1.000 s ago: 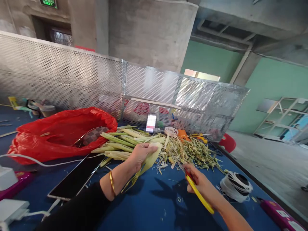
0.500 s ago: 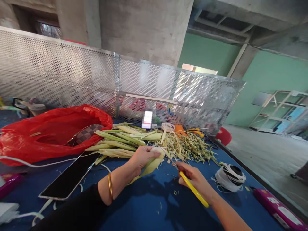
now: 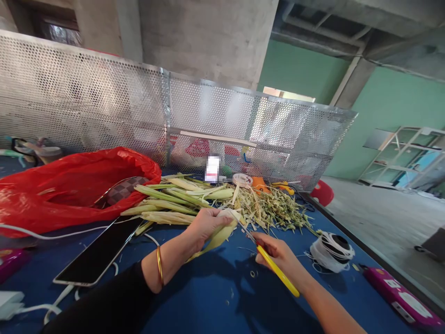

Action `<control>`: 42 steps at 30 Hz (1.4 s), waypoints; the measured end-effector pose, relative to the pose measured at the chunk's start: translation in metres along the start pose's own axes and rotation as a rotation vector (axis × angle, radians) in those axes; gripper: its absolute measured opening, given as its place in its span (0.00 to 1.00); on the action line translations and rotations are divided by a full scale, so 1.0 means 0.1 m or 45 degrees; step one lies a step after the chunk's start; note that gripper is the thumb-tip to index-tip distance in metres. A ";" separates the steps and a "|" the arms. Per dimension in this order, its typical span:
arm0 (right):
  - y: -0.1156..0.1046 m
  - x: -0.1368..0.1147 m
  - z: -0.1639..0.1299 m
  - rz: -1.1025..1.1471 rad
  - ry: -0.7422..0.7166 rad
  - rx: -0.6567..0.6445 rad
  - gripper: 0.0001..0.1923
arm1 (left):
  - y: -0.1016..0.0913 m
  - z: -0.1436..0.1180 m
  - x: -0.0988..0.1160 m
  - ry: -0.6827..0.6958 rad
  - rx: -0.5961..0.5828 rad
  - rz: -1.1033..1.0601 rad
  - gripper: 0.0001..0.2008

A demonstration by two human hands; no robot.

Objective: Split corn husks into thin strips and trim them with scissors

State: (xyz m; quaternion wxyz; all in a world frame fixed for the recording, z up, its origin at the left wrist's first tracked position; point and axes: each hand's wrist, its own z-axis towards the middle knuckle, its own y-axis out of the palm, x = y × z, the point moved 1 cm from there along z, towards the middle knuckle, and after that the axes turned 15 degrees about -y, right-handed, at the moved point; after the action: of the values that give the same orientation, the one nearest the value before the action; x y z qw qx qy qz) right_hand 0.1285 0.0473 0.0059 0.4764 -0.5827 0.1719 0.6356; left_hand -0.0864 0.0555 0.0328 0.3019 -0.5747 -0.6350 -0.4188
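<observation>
Desk (image 3: 215,301): blue top, backed by a perforated metal screen (image 3: 104,106).
Red plastic bag (image 3: 62,190): lying open at far left on the desk.
Pile of stalks (image 3: 167,204): pale green, stacked beside the bag; a heap of cut trimmings (image 3: 274,211) lies just to its right.
Phone (image 3: 99,253): dark screen up, near the front left, with a white cable (image 3: 52,234) running past it.
Spool of cord (image 3: 332,250): white and black, at right, apart from our hands.
Pink case (image 3: 399,297): at the desk's right edge.
Our left hand (image 3: 205,225): fingers closed round a pale husked stalk (image 3: 219,234), held just above the desk in front of the pile.
Our right hand (image 3: 276,253): fingers wrapped round yellow-handled scissors (image 3: 273,266), whose blades point at the stalk's upper end; we cannot tell whether they touch it.
</observation>
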 end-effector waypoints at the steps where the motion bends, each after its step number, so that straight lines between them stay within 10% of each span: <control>1: 0.00 0.00 0.00 0.000 -0.005 -0.007 0.25 | 0.00 0.00 0.00 -0.001 0.005 0.002 0.10; 30: 0.08 0.08 -0.02 -0.036 0.051 0.185 0.34 | -0.05 0.03 0.02 -0.074 -0.050 -0.018 0.11; 34: -0.14 0.03 -0.02 -0.642 0.117 0.380 0.30 | -0.05 -0.01 0.07 -0.057 -0.075 -0.030 0.10; 38: -0.33 0.06 -0.04 -1.457 0.241 0.106 0.19 | -0.05 -0.11 0.16 -0.007 -0.088 0.008 0.10; 42: -0.32 0.03 -0.06 -1.653 0.204 -0.073 0.13 | -0.02 -0.23 0.23 0.148 -0.032 0.304 0.10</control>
State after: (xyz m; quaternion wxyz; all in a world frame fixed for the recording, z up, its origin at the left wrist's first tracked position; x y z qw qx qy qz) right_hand 0.1584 0.0596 0.0121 0.7334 -0.6259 -0.1969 0.1776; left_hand -0.0944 0.0459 0.0629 0.3788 -0.6247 -0.5380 -0.4205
